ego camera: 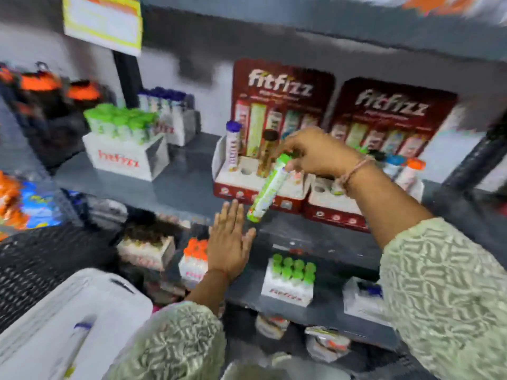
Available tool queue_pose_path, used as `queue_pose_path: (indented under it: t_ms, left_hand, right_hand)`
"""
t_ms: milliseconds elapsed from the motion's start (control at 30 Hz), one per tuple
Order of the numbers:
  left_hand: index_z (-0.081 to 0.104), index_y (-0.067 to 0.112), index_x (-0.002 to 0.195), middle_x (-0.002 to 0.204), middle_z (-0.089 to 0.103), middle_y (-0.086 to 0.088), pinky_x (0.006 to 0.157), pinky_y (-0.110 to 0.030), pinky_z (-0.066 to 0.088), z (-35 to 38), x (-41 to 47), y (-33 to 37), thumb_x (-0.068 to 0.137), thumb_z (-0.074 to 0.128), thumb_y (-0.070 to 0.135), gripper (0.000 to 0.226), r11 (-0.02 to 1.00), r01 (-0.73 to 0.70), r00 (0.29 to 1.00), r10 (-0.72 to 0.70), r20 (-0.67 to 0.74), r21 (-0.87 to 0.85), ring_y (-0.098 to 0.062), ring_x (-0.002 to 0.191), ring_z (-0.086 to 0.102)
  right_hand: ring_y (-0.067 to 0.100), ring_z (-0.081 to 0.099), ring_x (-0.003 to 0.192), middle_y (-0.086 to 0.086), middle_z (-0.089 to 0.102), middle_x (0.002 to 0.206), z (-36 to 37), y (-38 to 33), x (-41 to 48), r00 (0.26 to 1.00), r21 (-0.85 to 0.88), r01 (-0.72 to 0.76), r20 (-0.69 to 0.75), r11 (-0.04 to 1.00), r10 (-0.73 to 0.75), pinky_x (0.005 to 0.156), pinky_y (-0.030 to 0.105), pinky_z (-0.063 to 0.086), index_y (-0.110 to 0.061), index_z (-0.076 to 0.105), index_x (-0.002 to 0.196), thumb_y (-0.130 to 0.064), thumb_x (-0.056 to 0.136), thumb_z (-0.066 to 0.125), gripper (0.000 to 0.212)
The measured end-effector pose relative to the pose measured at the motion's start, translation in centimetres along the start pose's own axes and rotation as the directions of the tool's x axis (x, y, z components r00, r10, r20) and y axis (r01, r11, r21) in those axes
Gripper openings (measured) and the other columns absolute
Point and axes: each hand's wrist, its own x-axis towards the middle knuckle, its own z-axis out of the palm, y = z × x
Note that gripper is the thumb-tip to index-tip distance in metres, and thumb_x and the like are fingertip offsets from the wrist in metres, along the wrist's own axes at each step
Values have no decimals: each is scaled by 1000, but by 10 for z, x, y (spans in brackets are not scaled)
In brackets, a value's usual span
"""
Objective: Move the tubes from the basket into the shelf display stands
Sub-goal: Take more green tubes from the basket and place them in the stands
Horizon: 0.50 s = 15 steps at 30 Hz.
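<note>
My right hand (315, 152) grips a green-capped tube (267, 189) by its cap end; the tube hangs tilted in front of the left red display stand (247, 187) on the grey shelf. That stand holds a purple-capped tube (233, 148) and a brown-capped tube (267, 152), with empty holes between them. A second red display stand (337, 212) to its right holds blue- and orange-capped tubes (403, 167). My left hand (229, 242) is flat and open, fingers spread, just below the shelf edge. A dark mesh basket (41, 259) lies at the lower left.
White boxes of green-capped tubes (123, 141) and purple-capped tubes (170, 113) stand on the left of the same shelf. On the shelf below are more white boxes with orange caps (193, 259) and green caps (290, 278). A yellow-edged sign (103, 20) hangs above.
</note>
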Motion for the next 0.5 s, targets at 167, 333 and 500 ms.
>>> queue_pose_path:
  t_ms: [167,333,500]
  left_hand:
    - [32,-4,134,144,33,-23,110,-49,11,30,20,26,93,18,47,67,994,-106,987,107,121,-20,-41,134,25]
    - [31,-5,134,144,32,-23,112,-29,-4,44,17,26,86,-6,61,90,992,-122,987,125,101,-42,-37,135,16]
    - [23,1,138,149,24,-18,113,-38,3,45,18,25,78,-18,67,98,996,-83,987,87,136,-29,-27,138,6]
  right_hand:
    - [31,59,108,16,67,114,-36,47,-19,992,-205,-104,-88,973,88,93,34,44,-11,64,111,-9,75,66,36]
    - [30,54,113,16,64,120,-45,71,-24,981,-225,-187,-97,956,169,92,27,34,-9,63,113,-8,78,63,35]
    - [24,53,113,7,60,126,-67,81,-26,959,-94,-253,-160,963,236,79,23,36,-22,65,109,-10,78,66,33]
